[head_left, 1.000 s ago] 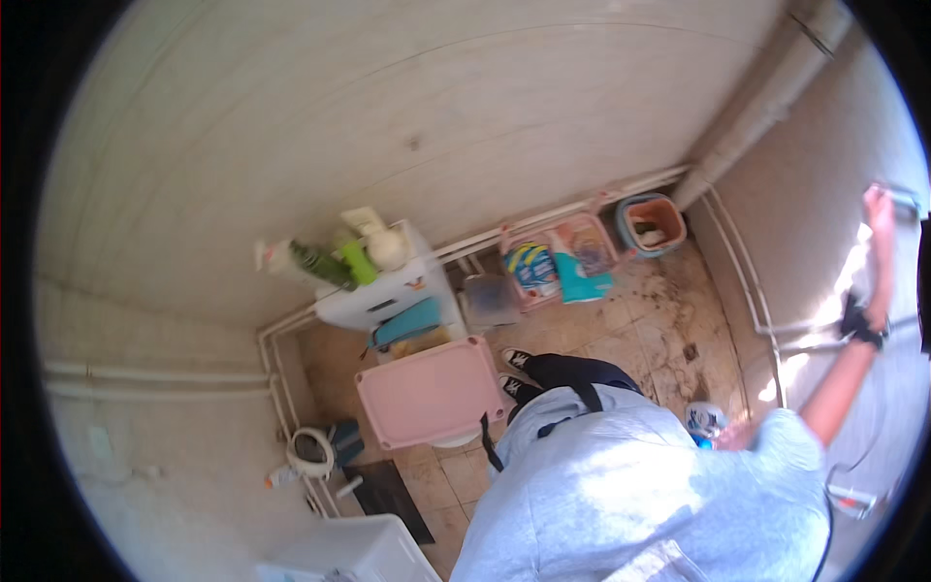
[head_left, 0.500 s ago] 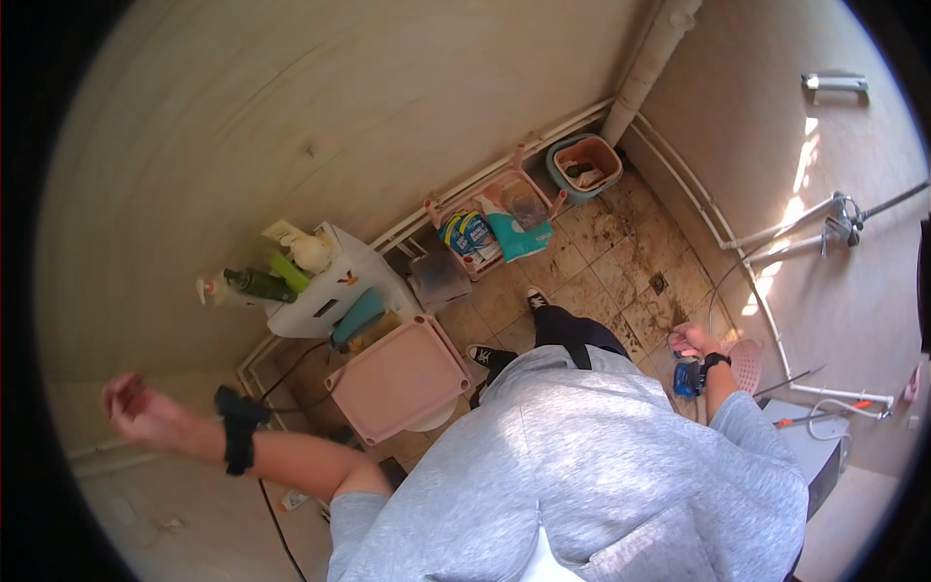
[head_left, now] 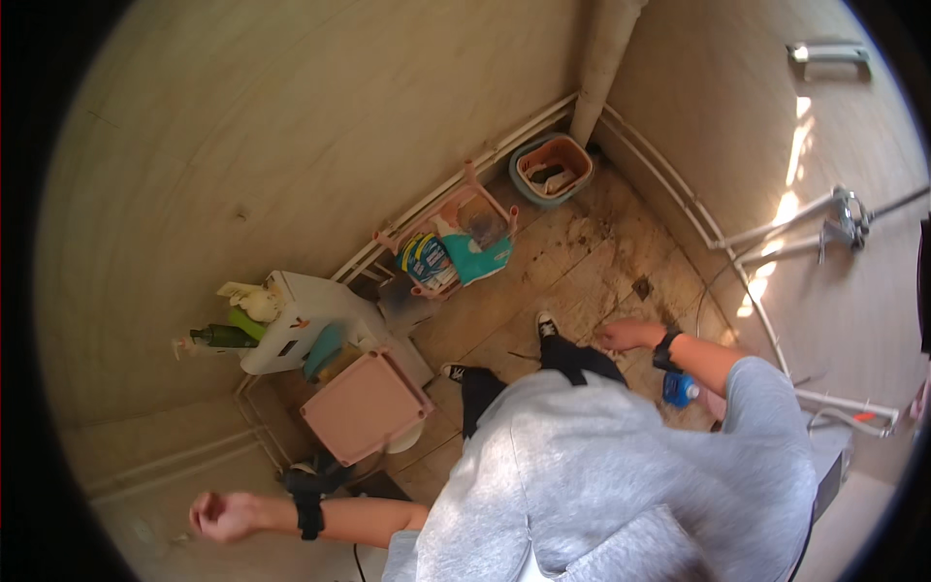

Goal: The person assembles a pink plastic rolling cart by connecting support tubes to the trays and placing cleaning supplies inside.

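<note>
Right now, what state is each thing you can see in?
Left hand, fingers partly curled, nothing visibly held
Right hand, grip unclear
Pink stool by the wall, upside down, packages inside its frame
Nested bin, open-topped, things inside
Blue bottle, capped
Wall tap, no water visibly running
Floor tiles, stained dark

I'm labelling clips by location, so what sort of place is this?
Probably a bathroom or washroom: a metal tap is mounted on the right-hand wall, the tiled floor has what looks like a drain, and pipes run along the walls.
</note>
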Demonstrator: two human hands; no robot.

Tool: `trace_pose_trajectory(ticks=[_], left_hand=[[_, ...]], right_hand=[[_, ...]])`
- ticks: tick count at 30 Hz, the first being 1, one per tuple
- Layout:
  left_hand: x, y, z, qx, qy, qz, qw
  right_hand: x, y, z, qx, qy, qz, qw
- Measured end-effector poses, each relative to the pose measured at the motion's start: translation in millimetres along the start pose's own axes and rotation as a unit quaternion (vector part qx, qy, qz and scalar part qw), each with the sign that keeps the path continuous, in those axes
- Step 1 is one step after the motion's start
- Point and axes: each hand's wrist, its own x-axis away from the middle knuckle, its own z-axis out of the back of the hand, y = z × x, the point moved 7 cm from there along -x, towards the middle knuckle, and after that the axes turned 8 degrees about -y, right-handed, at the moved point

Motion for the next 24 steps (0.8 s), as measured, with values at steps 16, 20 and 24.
trace_pose_trajectory(ticks=[16, 20, 24], left_hand=[[642.9, -414.4, 52.4, -0.121, -0.159, 0.630, 0.750], [749.6, -526.0, 123.5, -0.279, -0.219, 0.575, 0.737], [813.8, -590.9, 106.7, -0.136, -0.203, 0.531, 0.811]], right_hand=[[-295.4, -137.4, 104.7, 0.105, 0.004, 0.305, 0.946], [-451.0, -160.8, 101.5, -0.052, 0.173, 0.452, 0.873], [-561.6, -187.0, 100.3, -0.151, 0.266, 0.503, 0.809]])
